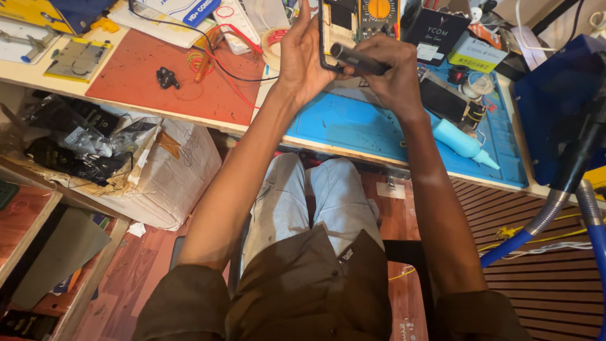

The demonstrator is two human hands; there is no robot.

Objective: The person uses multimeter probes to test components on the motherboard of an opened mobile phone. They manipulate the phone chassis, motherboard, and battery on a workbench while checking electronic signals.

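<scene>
1. My left hand (303, 60) is up at about twelve o'clock, just left of the middle. Its fingers are wrapped around the phone (334, 31), which stands on its edge over the blue mat (353, 123).
2. My right hand (394, 76) is just beside it, toward one o'clock. Its fingers are squeezed shut on a dark pen-shaped tool (356, 60).
3. The tool lies tilted, and its end touches the phone's edge near my left thumb.
4. I think I am working along the rim of the phone. To do it well, I should keep the phone very still in my left hand and push the tool softly, so it does not slip or scratch.
5. I should keep both wrists close over the mat, so a small part that drops lands there.
6. A light blue bottle (464, 142) lies on the mat at three o'clock, well apart from my hands.
7. A red mat (145, 76) with loose wires sits at ten o'clock.
8. A cardboard box (170, 170) sits under the desk at nine o'clock.
</scene>
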